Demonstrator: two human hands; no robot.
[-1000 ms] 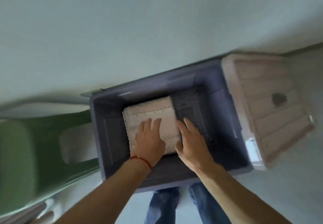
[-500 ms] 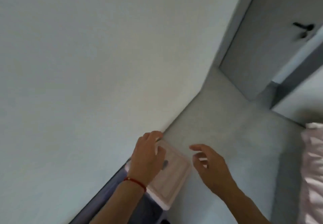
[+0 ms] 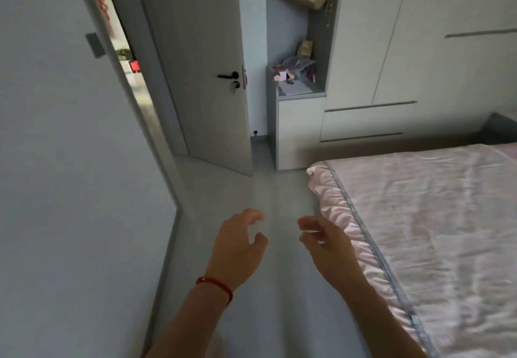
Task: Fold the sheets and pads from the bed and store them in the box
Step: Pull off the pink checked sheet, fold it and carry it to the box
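I see both hands held out low in the middle of the frame over the floor (image 3: 268,190), well apart from each other. The left hand (image 3: 237,248) is empty, fingers loosely curled, a red band (image 3: 215,285) at its wrist. The right hand (image 3: 327,248) is empty too, fingers slack. The pink sheet (image 3: 419,217) lies spread on the bed at the right, just beside the right hand. An open door (image 3: 201,64) stands at upper centre
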